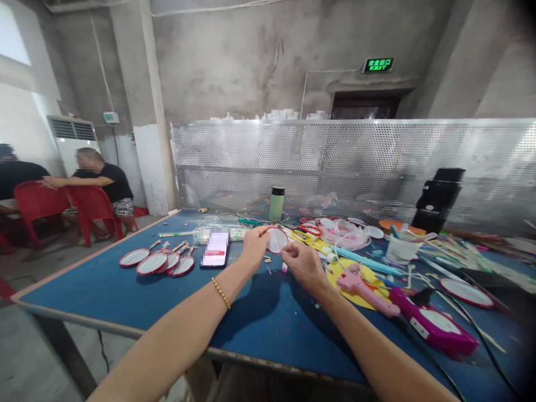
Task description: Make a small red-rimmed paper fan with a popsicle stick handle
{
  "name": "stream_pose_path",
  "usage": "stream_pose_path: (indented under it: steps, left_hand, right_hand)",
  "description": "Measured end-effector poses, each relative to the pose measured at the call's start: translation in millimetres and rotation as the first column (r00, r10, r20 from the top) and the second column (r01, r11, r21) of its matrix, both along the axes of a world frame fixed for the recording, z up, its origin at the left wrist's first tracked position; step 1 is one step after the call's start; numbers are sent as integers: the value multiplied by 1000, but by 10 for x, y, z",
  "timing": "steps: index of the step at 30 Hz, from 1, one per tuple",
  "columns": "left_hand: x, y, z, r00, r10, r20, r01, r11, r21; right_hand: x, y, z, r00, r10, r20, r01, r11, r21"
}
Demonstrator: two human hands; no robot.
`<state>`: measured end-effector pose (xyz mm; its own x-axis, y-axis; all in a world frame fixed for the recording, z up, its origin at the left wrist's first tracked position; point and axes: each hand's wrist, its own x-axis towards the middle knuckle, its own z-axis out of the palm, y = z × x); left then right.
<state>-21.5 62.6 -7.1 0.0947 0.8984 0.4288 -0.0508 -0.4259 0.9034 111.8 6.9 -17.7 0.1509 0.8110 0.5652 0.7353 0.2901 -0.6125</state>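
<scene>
Above the blue table [176, 304], my left hand [255, 245] pinches the left edge of a small round disc [277, 240] with a red rim and a pale face. My right hand [299, 258] is at the disc's lower right edge with its fingers bent together; whatever they hold is too small to make out. Several similar red-rimmed discs with short sticks, one of them a round fan [152, 263], lie in a cluster at the left. Between them and my left hand lies a phone [215, 248] with its screen lit.
A green bottle [276, 204] stands behind my hands. At the right are a pink glue gun [364, 290], a magenta power strip [433, 324] with cables, a white cup [402, 248] of tools and scattered craft pieces. People sit on red chairs at the far left.
</scene>
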Motion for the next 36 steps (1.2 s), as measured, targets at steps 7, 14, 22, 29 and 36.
stream_pose_path:
  steps: [7,14,22,29,36]
  left_hand:
    - [-12,-8,25,998,-21,67,23,999,-39]
    - [-13,4,32,996,-21,89,23,999,-27]
    - [6,27,-15,999,-19,39,18,999,42]
    - [28,45,-60,1000,-6,-1,6,998,57]
    - [29,50,-76,1000,3,11,-4,998,65]
  right_hand:
    - [-6,10,-47,1000,-7,20,6,1000,30]
    - [35,5,-5,999,-33,39,27,990,137]
    - [11,-18,-6,991,-8,136,-14,987,159]
    - [4,21,-64,994,-40,106,27,992,123]
    - [-21,11,-71,997,-26,78,17,994,109]
